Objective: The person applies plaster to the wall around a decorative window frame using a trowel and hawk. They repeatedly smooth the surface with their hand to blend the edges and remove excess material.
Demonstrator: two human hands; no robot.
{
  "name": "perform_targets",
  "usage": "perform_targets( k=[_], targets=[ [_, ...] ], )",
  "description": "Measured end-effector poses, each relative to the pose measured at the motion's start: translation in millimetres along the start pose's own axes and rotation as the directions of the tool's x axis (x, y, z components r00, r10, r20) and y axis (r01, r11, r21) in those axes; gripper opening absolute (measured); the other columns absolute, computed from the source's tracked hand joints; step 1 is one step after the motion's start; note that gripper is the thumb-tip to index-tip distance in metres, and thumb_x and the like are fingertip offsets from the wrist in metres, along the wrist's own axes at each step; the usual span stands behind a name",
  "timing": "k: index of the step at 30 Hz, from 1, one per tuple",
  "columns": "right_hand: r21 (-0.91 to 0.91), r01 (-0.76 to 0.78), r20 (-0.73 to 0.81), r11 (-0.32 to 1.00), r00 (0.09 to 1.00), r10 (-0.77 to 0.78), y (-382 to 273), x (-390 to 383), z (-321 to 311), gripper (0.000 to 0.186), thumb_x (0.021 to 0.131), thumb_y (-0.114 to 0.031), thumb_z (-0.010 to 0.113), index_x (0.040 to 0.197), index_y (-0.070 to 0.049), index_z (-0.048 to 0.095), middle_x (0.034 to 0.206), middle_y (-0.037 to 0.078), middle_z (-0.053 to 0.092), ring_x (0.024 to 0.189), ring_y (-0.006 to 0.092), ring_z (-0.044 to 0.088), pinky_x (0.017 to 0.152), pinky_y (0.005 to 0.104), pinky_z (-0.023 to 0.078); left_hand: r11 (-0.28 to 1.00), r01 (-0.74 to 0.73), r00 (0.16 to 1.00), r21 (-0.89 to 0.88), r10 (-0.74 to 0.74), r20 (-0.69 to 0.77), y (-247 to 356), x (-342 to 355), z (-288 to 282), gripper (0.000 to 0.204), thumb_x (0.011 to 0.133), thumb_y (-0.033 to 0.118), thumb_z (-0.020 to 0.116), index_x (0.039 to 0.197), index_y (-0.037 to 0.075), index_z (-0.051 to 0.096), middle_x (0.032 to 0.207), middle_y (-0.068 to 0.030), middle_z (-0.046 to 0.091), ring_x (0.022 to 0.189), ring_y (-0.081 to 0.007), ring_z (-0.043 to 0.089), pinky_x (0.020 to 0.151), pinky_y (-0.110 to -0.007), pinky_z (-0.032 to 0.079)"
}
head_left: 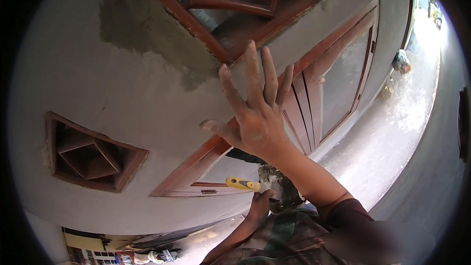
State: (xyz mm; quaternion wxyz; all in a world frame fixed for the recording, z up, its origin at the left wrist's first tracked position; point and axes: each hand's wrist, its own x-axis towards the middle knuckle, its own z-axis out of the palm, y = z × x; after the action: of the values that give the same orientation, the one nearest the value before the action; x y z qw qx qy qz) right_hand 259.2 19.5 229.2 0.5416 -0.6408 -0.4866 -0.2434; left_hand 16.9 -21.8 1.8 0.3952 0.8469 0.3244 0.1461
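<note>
1. As it spans most of the view, the pale grey plastered wall (147, 103) comes first.
2. Sunlit concrete walkway (392, 142): runs along the wall's foot, right side. Knotted plastic bag (401, 61) sits on it, near the wall.
3. Red-brown wooden door with pale panels (343, 78): set in the wall, partly hidden behind the raised arm.
4. Red-brown wooden-framed window (233, 5): top of view, inner sash tilted relative to its frame.
5. Dark grey damp-looking plaster patch (147, 34): on the wall along the window frame's left edge, tapering toward the frame's lower corner.
6. Small red-brown framed wall opening (93, 152): left side, slanted square insert inside.
7. Dark container smeared with grey mortar (284, 194): low centre, close to the body, below the raised forearm.
8. Right hand (260, 122): raised toward the wall, back facing the wearer, fingers spread and released. Index tip overlaps the window corner and patch end; contact, cannot tell.
9. Left hand (260, 208): at the container's left side, fingers grasping it, thumb up by the rim.
10. Yellow-and-grey-handled hand tool (240, 183): lies across the container's left rim, handle pointing left, just above the left thumb. Blade hard to make out.
</note>
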Motion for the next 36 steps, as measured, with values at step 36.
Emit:
perform_targets(
  k=[36],
  targets=[
    [0.288, -0.046, -0.061, 0.956, 0.996, 0.066, 7, 4, -2, 0.095, 0.074, -0.074, 0.074, 0.139, -0.005, 0.063, 0.166, 0.037, 0.007, 0.153, 0.0595, -0.001, 0.110, 0.0797, -0.003, 0.954, 0.237, 0.971, -0.185, -0.227, 0.073, 24, 3, 0, 0.024, 0.085, 0.005, 0.070, 0.109, 0.006, 0.071, 0.094, -0.0192, 0.074, 0.088, -0.0319, 0.074, 0.078, -0.041, 0.056]
  ],
)
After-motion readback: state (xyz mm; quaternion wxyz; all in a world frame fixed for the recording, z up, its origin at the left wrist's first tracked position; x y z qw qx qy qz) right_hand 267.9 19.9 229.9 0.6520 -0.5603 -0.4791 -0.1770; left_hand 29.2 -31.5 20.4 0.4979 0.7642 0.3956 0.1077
